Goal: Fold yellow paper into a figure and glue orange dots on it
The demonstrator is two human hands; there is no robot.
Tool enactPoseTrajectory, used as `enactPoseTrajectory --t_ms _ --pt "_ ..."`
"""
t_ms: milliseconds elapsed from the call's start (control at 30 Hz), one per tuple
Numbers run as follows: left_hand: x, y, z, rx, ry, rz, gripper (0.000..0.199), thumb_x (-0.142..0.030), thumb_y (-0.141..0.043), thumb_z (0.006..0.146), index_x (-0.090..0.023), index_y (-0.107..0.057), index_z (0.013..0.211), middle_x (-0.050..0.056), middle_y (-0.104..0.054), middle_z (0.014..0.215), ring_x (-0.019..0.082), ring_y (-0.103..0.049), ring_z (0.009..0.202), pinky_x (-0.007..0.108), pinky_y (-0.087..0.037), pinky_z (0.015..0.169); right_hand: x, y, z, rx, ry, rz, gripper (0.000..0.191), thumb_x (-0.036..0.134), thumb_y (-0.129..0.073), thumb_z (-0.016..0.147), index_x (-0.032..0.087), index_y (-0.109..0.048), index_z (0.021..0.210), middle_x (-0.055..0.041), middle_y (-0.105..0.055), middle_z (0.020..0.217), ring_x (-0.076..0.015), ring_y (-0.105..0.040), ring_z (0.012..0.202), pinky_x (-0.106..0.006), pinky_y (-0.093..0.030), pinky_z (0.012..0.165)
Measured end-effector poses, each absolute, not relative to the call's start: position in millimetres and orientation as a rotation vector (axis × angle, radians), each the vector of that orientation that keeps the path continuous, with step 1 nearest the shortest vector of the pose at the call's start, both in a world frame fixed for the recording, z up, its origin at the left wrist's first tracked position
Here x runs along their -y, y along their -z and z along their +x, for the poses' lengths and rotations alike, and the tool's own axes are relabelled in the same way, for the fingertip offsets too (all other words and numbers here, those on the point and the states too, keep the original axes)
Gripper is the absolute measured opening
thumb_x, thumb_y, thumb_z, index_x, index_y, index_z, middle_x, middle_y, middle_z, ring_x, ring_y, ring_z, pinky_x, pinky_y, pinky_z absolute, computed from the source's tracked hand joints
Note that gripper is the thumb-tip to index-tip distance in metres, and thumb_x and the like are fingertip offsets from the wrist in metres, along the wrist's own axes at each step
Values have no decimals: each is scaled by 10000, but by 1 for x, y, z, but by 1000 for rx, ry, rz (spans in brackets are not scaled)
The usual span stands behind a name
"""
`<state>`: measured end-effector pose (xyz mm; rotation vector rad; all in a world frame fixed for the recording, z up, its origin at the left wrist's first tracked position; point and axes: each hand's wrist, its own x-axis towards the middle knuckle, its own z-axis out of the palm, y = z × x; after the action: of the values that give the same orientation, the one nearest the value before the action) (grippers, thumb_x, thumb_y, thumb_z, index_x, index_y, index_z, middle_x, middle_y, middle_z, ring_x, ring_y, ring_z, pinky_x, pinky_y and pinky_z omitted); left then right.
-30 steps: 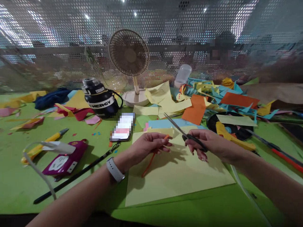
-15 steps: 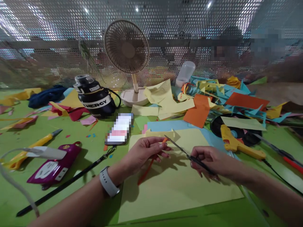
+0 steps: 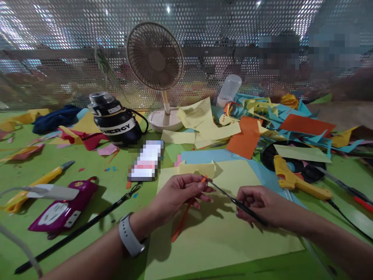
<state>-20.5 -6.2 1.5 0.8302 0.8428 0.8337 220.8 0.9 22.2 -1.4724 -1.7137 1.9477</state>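
Observation:
My left hand (image 3: 185,190) pinches a narrow orange paper strip (image 3: 183,221) between thumb and fingers; its long end hangs down to the left. My right hand (image 3: 255,202) is closed around the handles of a pair of scissors (image 3: 227,193). The blades point up and left, their tips at the short end of the strip just above my left fingertips. Whether the blades are fully closed I cannot tell. Beneath both hands lies a large pale yellow sheet (image 3: 221,245), with a small folded yellow piece (image 3: 196,168) at its far edge.
A phone (image 3: 147,159), black bottle (image 3: 119,126) and desk fan (image 3: 155,58) stand beyond my left hand. At left are a purple device (image 3: 64,206) and a yellow-handled cutter (image 3: 43,182). A yellow glue gun (image 3: 300,181) lies right, before heaped paper scraps (image 3: 262,109).
The view has shifted slightly. The strip's hanging end sits a little lower, and the scissor tips are still at its upper end. Both grips look the same.

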Motion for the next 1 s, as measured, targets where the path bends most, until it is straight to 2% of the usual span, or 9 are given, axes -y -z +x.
enactPoseTrajectory --t_ms 500,1000 --pt "5 1 -24 -872 -803 860 228 -306 -726 753 -143 -673 904 81 -735 913 115 -676 677 179 -469 534 0 -25 220 1671 -1972 -1508 389 420 -802 586 160 -548 724 44 -555 597 -63 -472 514 -178 -333 461" --pt "5 4 -25 -876 -805 865 208 -291 -721 763 -148 -676 909 63 -738 890 96 -676 660 152 -463 522 0 -25 219 1666 -1956 -1514 435 462 -816 541 162 -536 687 48 -544 569 -64 -469 500 -183 -332 453"
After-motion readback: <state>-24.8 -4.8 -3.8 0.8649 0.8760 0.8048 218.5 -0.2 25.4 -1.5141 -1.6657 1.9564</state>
